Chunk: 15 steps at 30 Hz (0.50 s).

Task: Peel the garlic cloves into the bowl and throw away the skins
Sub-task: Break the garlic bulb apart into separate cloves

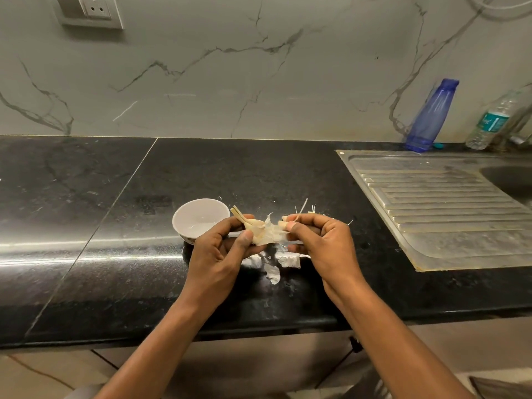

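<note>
My left hand (221, 251) grips a garlic bulb (259, 230) with a dry stalk sticking up toward the bowl. My right hand (319, 243) pinches a strip of papery skin (277, 233) that still hangs from the bulb, so both hands meet just above the black counter. A small white bowl (198, 218) stands on the counter right behind my left hand; nothing shows inside it. Torn skin pieces (288, 262) lie on the counter below my hands.
A steel sink drainboard (449, 205) fills the right side of the black counter (115, 226). A blue bottle (431, 116) and a clear plastic water bottle (492, 122) stand against the marble wall behind it. A wall socket (95, 8) sits upper left.
</note>
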Motion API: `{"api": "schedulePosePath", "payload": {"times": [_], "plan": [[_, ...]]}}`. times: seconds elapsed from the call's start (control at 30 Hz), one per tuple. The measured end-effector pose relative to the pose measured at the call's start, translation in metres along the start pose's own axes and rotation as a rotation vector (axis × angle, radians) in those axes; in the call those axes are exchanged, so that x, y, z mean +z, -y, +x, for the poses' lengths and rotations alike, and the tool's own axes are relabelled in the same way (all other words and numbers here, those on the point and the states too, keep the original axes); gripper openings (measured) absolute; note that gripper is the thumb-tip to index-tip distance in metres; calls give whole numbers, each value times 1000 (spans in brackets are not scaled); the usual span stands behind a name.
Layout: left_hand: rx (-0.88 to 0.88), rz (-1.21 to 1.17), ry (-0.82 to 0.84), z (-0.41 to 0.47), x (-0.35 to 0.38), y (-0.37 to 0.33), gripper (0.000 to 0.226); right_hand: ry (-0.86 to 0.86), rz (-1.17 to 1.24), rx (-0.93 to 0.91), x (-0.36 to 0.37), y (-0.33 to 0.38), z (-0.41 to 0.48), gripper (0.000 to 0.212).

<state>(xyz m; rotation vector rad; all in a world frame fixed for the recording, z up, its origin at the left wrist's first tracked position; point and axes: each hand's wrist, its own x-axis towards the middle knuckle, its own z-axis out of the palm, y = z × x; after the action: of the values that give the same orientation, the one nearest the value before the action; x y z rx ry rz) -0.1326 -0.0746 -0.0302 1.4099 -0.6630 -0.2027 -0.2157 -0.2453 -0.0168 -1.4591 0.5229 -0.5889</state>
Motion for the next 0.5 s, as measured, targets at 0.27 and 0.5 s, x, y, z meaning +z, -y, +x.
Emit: {"api": "schedulePosePath", "payload": {"times": [0.27,0.5], "plan": [[-37,-13,22,0,1,0,19,-158,-394,-150,-41,0,19,4],[-46,-6,40,1,1,2,19,-166,-547,-197,-45,-8,19,9]]}}
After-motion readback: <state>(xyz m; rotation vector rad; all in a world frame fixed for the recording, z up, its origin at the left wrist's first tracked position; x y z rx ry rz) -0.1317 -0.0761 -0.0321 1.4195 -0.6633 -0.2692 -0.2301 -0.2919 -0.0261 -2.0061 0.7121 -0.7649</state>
